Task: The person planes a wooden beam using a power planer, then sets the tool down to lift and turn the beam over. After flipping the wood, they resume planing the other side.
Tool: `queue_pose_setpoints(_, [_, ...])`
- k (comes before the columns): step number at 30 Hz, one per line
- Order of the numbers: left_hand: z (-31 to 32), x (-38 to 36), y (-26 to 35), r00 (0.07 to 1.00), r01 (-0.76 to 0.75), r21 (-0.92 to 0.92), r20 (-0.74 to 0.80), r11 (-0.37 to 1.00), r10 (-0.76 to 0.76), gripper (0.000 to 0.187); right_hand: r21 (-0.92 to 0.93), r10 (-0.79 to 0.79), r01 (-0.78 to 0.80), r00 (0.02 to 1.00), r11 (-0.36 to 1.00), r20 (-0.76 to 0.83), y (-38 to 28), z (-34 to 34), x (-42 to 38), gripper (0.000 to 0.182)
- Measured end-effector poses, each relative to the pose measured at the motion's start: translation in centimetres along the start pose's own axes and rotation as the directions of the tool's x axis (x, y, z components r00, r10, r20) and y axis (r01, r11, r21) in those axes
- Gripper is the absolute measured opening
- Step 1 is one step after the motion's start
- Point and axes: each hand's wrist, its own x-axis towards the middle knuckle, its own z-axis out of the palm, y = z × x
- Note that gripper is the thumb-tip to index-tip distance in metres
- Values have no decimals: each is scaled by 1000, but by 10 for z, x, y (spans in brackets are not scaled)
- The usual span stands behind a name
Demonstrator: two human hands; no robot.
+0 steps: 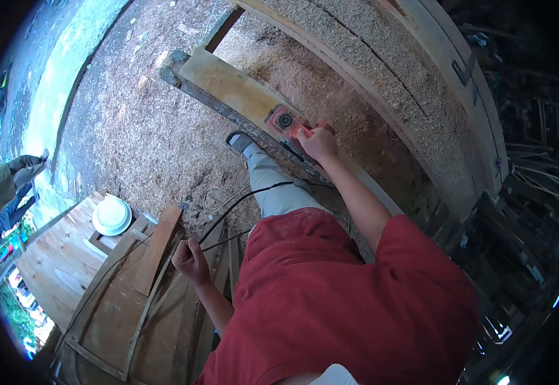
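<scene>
My right hand (318, 144) is closed around the handle of a red electric planer (286, 122) with a round black knob at its front. The planer rests on a long pale wooden board (228, 78), which lies over a rough support beam. My left hand (191, 262) is closed on a black power cord (236, 201), out to the left of my body. From there the cord runs across my leg towards the planer side. My right hand hides part of the planer's body.
Wood shavings (138, 122) cover the ground. Long planks (356, 74) lie at the upper right. At lower left, plywood (61, 256) and boards bear a white round container (111, 215). Another person's legs (19, 170) show at far left. Stacked timber (536, 167) stands at right.
</scene>
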Motion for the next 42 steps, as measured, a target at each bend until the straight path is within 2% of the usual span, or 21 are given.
queue_pose_setpoints(5, [-7,48,-6,999,-30,25,45,999,29,45,-18,-1,1,1000,1000,8,-23,4,12,55])
queue_pose_setpoints(11, [-9,108,-11,997,32,-7,67,999,-32,46,-12,10,-10,1000,1000,26,-66,9,33,54])
queue_pose_setpoints(14, [-7,141,-7,998,-7,-1,64,1000,7,45,-1,11,-11,1000,1000,29,-88,12,46,54])
queue_pose_setpoints(20, [-8,199,-5,991,62,5,119,998,-62,44,3,-31,31,999,999,-8,-115,18,60,52])
queue_pose_setpoints(23, [-7,223,2,993,55,-5,104,998,-54,43,-7,-38,38,999,999,-17,-126,21,67,51])
queue_pose_setpoints(24, [-7,231,2,995,2,19,103,1000,-4,43,4,-57,57,998,998,-15,-132,21,69,50])
queue_pose_setpoints(25, [-10,238,1,994,-52,44,102,998,47,43,16,-79,79,997,997,-13,-138,20,71,50])
queue_pose_setpoints(29, [-19,256,-7,994,-44,92,100,995,35,42,-14,-89,90,996,996,31,-167,21,88,50])
queue_pose_setpoints(32, [-23,266,2,995,35,35,91,999,-38,41,-1,-94,94,995,996,41,-184,27,100,49])
queue_pose_setpoints(37, [-34,291,-5,999,-4,51,42,999,2,40,-2,-99,99,995,995,24,-207,27,106,48])
queue_pose_setpoints(42, [-38,320,-12,997,4,72,81,997,-10,39,6,-87,86,996,996,14,-223,30,113,48])
